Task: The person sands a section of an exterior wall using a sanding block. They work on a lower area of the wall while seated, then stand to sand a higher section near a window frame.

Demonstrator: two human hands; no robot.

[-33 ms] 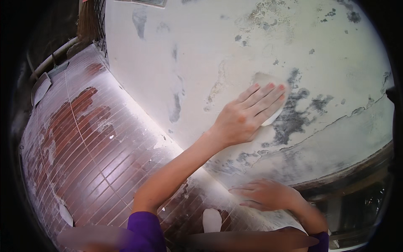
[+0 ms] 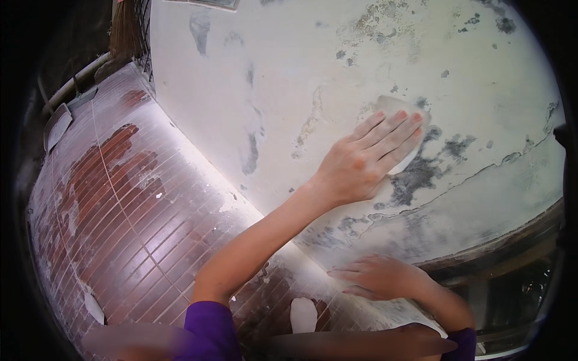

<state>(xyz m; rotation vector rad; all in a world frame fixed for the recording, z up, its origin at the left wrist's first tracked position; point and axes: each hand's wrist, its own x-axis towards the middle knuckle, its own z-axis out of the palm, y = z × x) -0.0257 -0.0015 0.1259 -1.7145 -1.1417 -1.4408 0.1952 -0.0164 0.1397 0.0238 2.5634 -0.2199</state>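
Note:
My left hand (image 2: 361, 159) lies flat on a pale plastered wall (image 2: 289, 66), pressing a pale flat sheet (image 2: 402, 103) against it. The sheet's edges show past my fingertips and beside my fingers; the rest is under the hand. Its material is hard to make out. Dark grey blotches (image 2: 415, 180) mark the wall just below and right of the sheet. Lower down, my right hand (image 2: 382, 277) rests near the wall's lower edge, fingers stretched out and apart, slightly blurred, with nothing seen in it.
A dusty red-brown tiled floor (image 2: 144, 222) runs along the wall on the left. On it are a dustpan (image 2: 58, 127) and a small white piece (image 2: 93, 308). A straw broom (image 2: 123, 30) stands at the far left. A dark opening (image 2: 512, 295) lies lower right.
My left hand has slid a little right and up along the wall with the sheet under it. My right hand stays about where it was.

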